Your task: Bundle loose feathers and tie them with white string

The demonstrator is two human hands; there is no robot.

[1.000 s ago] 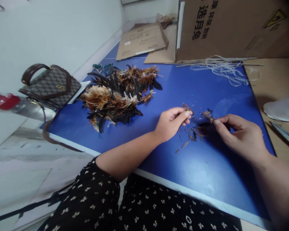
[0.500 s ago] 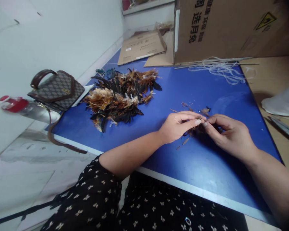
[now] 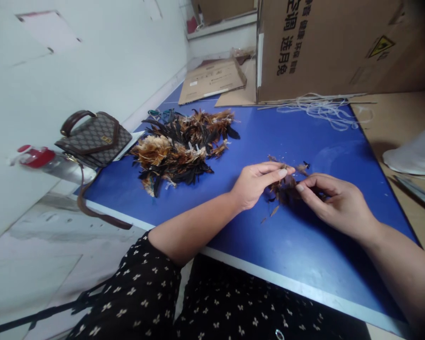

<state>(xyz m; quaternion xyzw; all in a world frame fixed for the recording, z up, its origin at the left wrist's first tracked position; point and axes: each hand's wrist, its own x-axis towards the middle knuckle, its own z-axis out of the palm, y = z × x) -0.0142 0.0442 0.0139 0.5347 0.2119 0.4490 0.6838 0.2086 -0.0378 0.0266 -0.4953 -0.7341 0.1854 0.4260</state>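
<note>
Thumb and fingers of my left hand (image 3: pixel 257 185) are pinched together, with a bit of brown feather showing at the tips. Just to its right, my right hand (image 3: pixel 336 200) also makes a pinch; whatever sits between those fingertips is too small to make out. Small loose brown feathers (image 3: pixel 276 189) lie on the blue tabletop below and between both hands. Farther left rests a big pile of feathers (image 3: pixel 177 158) in orange-brown, cream and black, with white bits among them.
At the left edge are a patterned handbag (image 3: pixel 97 139) and a red-capped bottle (image 3: pixel 56 163). Flat cardboard (image 3: pixel 212 80) and a large carton (image 3: pixel 326 52) stand at the back, with white plastic strapping (image 3: pixel 318 109) before them. Scissors (image 3: pixel 416 192) lie at the right.
My hands, whose fingertips met before, have drawn apart, the left one shifting slightly left. The whole view has tilted up a little.
</note>
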